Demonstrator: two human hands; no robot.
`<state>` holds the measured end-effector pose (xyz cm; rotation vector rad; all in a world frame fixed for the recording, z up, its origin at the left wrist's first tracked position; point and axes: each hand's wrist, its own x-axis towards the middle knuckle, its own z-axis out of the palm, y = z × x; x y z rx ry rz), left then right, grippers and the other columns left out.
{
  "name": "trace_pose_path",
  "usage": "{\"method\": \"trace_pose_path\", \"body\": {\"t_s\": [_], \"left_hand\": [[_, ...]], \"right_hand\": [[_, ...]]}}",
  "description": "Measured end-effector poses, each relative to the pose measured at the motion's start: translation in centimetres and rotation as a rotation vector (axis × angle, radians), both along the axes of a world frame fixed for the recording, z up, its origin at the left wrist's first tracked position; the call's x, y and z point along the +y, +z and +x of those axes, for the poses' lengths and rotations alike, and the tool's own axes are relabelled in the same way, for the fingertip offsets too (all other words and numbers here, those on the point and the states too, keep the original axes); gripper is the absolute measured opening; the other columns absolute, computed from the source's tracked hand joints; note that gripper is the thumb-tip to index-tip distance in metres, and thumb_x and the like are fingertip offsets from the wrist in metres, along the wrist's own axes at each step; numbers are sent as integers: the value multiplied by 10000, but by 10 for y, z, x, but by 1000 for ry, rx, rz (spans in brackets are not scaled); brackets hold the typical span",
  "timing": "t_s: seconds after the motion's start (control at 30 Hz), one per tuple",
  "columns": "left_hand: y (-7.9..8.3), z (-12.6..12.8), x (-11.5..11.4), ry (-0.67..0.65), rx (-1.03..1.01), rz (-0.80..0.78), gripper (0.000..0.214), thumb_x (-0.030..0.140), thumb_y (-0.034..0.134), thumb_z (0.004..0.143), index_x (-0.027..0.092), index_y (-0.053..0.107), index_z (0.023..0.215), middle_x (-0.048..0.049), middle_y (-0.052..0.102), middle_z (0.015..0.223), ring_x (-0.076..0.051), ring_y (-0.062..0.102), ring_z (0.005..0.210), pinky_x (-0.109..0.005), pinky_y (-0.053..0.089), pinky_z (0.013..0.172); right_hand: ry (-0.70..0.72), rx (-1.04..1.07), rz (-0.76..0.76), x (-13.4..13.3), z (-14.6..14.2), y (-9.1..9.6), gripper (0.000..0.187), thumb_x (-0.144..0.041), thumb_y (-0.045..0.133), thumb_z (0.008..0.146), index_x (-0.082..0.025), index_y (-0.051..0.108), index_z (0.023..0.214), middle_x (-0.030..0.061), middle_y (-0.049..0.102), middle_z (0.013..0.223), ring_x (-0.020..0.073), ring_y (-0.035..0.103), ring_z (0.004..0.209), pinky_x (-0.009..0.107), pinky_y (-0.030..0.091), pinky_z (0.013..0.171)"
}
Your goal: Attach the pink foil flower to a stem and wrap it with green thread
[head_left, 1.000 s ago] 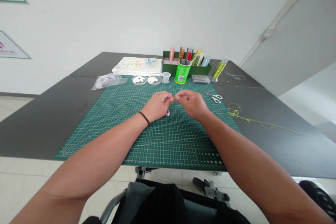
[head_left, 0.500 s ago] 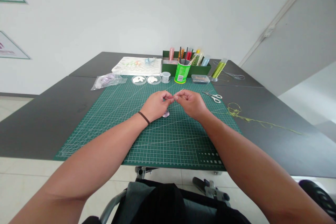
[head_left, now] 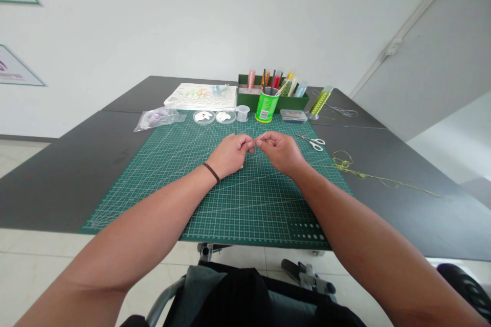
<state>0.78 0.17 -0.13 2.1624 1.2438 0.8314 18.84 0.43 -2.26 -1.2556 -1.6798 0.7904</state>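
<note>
At the middle of the mat [head_left: 245, 204], the left hand [head_left: 232, 153] and the right hand [head_left: 280, 150] are brought almost tip to tip. On each, the thumb is pressed to the forefinger and the other fingers are curled in; whatever is pinched between them is too small to be told. The two pinches are lined up side to side at about one height, with only a narrow gap left between them, and neither is placed clearly nearer.

A pale bit [head_left: 242, 167] is seen at the near edge of the left hand, below the fingertips. It is mostly hidden, so its long axis cannot be told; the left hand is the nearer one.

The mat is laid flat on the dark table [head_left: 57, 189] and is left bare for a good stretch on the near side. To the right, scissors [head_left: 316, 144] are laid just beyond the right hand, and green thread [head_left: 342, 163] is strewn across the mat's edge. Behind, space is bounded by the dishes [head_left: 209, 121], the tub [head_left: 242, 113] and the tin [head_left: 264, 107], then the wall [head_left: 192, 20].
</note>
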Motion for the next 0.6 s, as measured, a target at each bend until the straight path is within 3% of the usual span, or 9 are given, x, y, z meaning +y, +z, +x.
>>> {"method": "trace_pose_path", "body": {"t_s": [0.13,0.33,0.6], "left_hand": [[-2,0,0,-2,-10,27,215,217,517,993,201,624,808,-17,739,881,-178,652,865,-381,484,951],[-5,1,1,60,-36,50,93,288,688,903,198,670,920,-34,759,958,-200,681,926,-368,519,892],[-4,0,1,89,-31,-9,134,246,635,926,206,678,805,-16,749,841,-185,683,815,-367,526,866]], "right_hand": [[4,27,-14,0,-1,1,163,-345,640,854,-187,680,841,-80,393,525,97,322,504,265,256,505],[-2,17,-15,-1,-2,5,135,-310,629,850,-185,668,818,-86,366,511,91,287,484,263,216,489],[0,8,-23,-3,-3,4,154,-339,647,837,-188,670,814,-80,396,509,91,316,480,262,234,489]]}}
